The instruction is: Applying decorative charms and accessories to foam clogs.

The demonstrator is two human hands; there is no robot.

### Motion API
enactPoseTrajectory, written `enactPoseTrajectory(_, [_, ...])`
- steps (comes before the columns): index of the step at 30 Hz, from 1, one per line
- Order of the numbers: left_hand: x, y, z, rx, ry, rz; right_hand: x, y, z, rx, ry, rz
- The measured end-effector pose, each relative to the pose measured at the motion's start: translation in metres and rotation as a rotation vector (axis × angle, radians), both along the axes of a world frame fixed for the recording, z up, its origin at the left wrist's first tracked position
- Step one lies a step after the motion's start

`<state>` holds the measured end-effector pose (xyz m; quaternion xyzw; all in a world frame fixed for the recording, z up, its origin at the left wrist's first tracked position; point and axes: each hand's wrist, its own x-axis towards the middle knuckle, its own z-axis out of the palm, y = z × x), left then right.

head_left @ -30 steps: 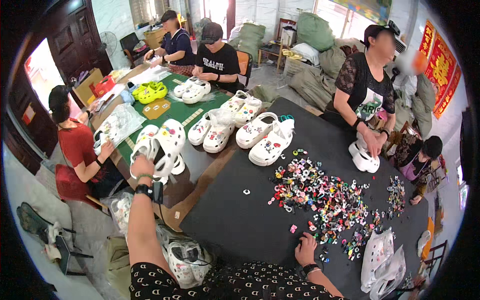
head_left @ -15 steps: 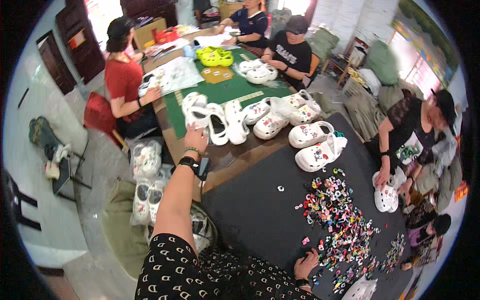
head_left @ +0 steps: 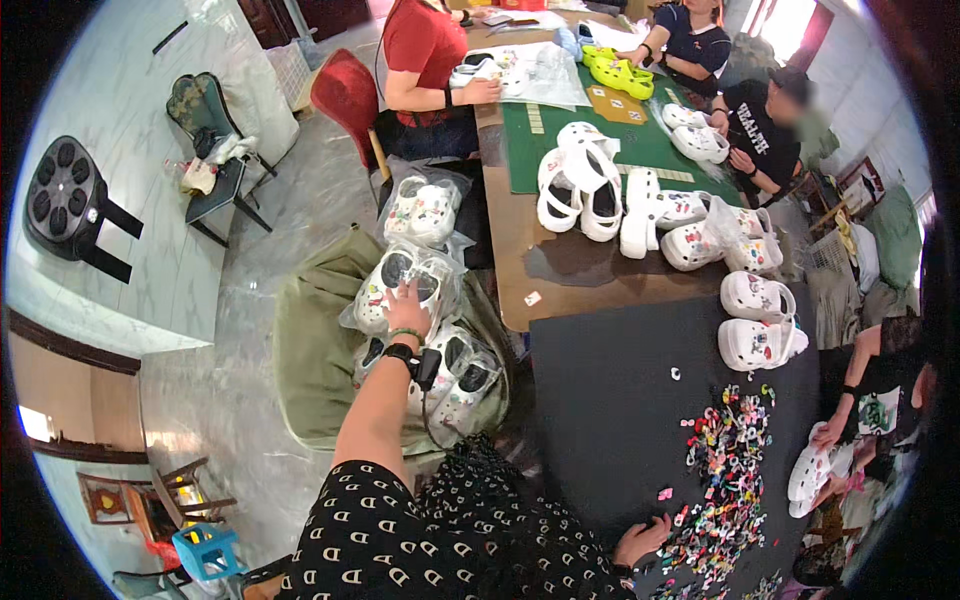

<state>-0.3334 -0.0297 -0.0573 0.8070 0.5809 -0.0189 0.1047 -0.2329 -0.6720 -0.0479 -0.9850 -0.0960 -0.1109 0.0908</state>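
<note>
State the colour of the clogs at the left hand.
The clogs are white, seen best in the head view.

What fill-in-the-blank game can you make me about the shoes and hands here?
1. The bagged clogs at the left hand are mainly coloured ____.
2. The right hand rests on a tabletop coloured ____.
3. Of the wearer's hands, the ____ one is nearer the colourful shoe charms.

Missing words: white; black; right.

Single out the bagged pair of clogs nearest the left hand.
The middle white pair, over the green sack: the left hand lies over it, not the farther bagged pair or the nearer bagged clogs.
</note>
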Motion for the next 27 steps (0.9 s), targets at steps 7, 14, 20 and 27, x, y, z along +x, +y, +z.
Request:
enactPoseTrajectory(7, [0.038,0.063,0.02,0.014,-0.012,-0.29,0.004,-0.007,0.006,-0.046,0.034,0.032])
enactPoseTrajectory(14, [0.053,0.073,-0.04,-0.3,0.097,-0.128,-0.001,0.006,-0.005,-0.043,-0.007,-0.132])
enactPoseTrajectory(20, [0.016,0.019,-0.064,-0.102,0.009,-0.351,-0.004,0.019,0.024,0.015,-0.054,-0.167])
enactPoseTrajectory(27, [0.093,0.026,-0.02,-0.211,0.095,-0.528,-0.018,0.001,0.021,0.083,0.036,-0.296])
